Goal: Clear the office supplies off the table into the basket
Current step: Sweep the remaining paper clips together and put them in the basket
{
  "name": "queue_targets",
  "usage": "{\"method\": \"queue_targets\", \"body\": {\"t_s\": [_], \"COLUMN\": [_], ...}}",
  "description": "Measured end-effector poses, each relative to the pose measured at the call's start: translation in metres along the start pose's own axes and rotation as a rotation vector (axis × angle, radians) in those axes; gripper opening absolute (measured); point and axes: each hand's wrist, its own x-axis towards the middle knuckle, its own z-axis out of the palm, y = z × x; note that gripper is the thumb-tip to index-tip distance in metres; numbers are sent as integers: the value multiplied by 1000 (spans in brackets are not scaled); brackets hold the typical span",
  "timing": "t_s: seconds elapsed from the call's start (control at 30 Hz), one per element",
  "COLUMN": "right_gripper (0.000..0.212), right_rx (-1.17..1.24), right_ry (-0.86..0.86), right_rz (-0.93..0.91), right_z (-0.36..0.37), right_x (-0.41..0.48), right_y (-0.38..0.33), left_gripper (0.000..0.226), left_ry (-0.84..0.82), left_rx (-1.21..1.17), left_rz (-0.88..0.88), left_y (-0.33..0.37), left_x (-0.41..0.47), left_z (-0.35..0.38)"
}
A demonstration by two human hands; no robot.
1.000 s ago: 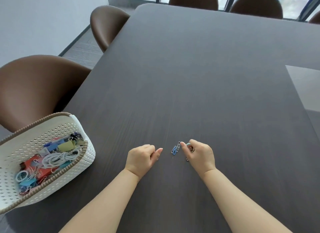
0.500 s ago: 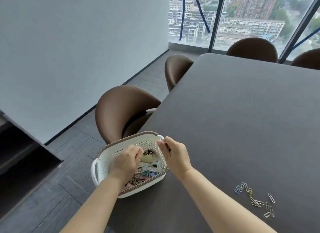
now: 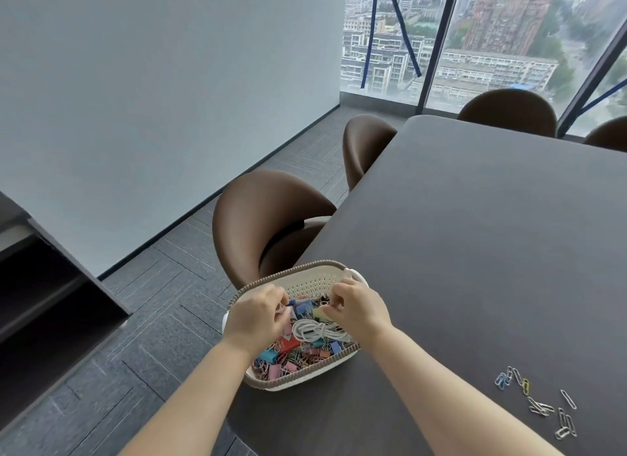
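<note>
Loose paper clips (image 3: pixel 539 408) on table (image 3: pixel 475 252), well right of basket (image 3: pixel 298 376). Basket at table's left edge, holds binder clips (image 3: pixel 269 356), white cable (image 3: pixel 312 331). Left hand (image 3: pixel 256 314), right hand (image 3: pixel 359 308) over it, fingers curled; can't tell if either holds anything. Brown chair (image 3: pixel 268 214) beyond.

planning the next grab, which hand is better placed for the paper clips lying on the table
Probably the right hand. The paper clips lie on the table on its side, beside the right forearm. The left hand, over the basket, would have to cross the right arm to reach them.
</note>
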Motion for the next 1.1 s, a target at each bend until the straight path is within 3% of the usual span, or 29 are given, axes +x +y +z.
{"method": "queue_targets", "body": {"t_s": [0.07,0.2,0.3,0.47,0.6,0.77,0.87,1.03,1.1], "right_gripper": [15,37,48,37,43,52,58,66,64], "right_rx": [-31,-15,-6,-4,-3,-13,-95,-192,-216], "right_ry": [75,255,388,436,332,162,61,-122,-165], "right_rz": [-17,67,204,455,619,770,809,824,780], "right_z": [-3,-18,-34,-56,-60,-50,-46,-41,-38], "right_x": [-3,-21,-48,-113,-167,-221,-244,-261,-258], "right_y": [7,31,69,141,187,226,244,269,276], "left_gripper": [16,6,18,21,30,65,95,74,79], "left_ry": [21,79,72,28,-172,-583,-621,-541,-566], "left_rx": [-5,-44,-101,-218,-255,51,191,239,200], "left_rz": [16,129,228,454,529,323,251,241,250], "left_y": [4,29,68,152,200,216,212,226,242], "left_x": [4,19,33,39,22,-13,-31,-40,-34], "left_z": [1,5,11,53,110,173,196,224,224]}}
